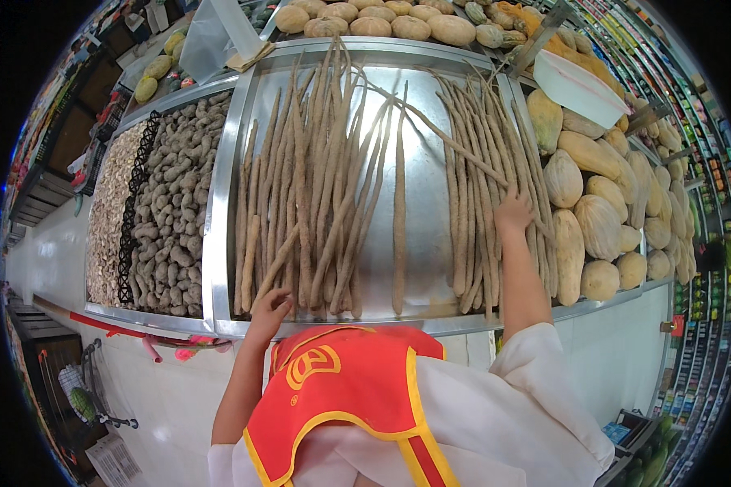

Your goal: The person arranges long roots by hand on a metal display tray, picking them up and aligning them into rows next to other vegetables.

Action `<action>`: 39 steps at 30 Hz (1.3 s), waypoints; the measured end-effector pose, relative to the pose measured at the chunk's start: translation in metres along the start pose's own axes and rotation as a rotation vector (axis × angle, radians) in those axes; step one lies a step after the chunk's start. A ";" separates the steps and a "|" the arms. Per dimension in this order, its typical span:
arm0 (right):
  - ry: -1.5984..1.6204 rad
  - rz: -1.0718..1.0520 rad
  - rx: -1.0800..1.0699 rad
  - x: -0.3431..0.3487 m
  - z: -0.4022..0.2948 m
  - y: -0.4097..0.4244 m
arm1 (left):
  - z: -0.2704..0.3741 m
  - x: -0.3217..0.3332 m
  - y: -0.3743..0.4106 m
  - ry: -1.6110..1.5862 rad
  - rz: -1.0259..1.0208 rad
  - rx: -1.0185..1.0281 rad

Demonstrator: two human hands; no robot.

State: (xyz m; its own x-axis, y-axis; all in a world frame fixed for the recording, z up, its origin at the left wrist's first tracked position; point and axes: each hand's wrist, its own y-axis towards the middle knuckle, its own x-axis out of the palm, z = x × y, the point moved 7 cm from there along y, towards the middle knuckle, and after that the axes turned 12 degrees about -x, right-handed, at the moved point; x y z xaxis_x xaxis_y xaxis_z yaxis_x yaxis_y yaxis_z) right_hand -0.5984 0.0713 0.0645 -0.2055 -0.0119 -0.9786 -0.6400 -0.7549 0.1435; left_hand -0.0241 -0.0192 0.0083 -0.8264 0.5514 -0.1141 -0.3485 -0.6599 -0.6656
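Note:
Long, thin brown yams lie lengthwise in a shiny metal display tray (423,243), in a left pile (304,182) and a right pile (469,158). One yam (448,137) slants across the bare gap onto the right pile. My right hand (514,211) is closed over its thicker part, and its end shows beyond my fingers. Between the piles a single yam (399,231) lies apart. My left hand (272,309) hovers at the tray's front edge, beside the near ends of the left pile, fingers loosely bent with nothing visible in them.
Left of the tray, a bin holds knobbly taro-like tubers (176,201) and, past a black plastic divider (135,201), small pale pieces (113,219). Pumpkins (374,25) line the back; squashes (597,225) fill the right bin. A white foam tray (579,88) and plastic bag roll (234,30) stand behind.

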 end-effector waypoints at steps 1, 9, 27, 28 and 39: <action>-0.007 -0.060 0.016 0.007 0.017 -0.005 | 0.001 0.000 -0.002 -0.015 -0.006 -0.037; 0.440 -0.353 -0.123 -0.034 -0.013 -0.012 | -0.005 -0.006 -0.009 -0.080 -0.018 -0.098; 0.788 -0.307 -0.027 0.048 -0.204 -0.102 | -0.051 -0.046 -0.068 -0.177 0.132 -0.242; 0.799 -0.305 0.018 0.049 -0.203 -0.104 | -0.054 -0.046 -0.071 -0.162 0.117 -0.234; 0.952 -0.445 -0.399 0.047 -0.242 -0.131 | 0.019 0.044 0.005 0.477 0.055 0.237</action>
State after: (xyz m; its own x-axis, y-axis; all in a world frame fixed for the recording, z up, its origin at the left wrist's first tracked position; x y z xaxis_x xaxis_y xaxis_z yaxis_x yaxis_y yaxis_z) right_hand -0.3449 0.0111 -0.0362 0.7405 -0.0562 -0.6698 -0.1977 -0.9706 -0.1372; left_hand -0.0707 -0.0084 0.0140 -0.5725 0.6471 -0.5035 -0.4464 -0.7611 -0.4706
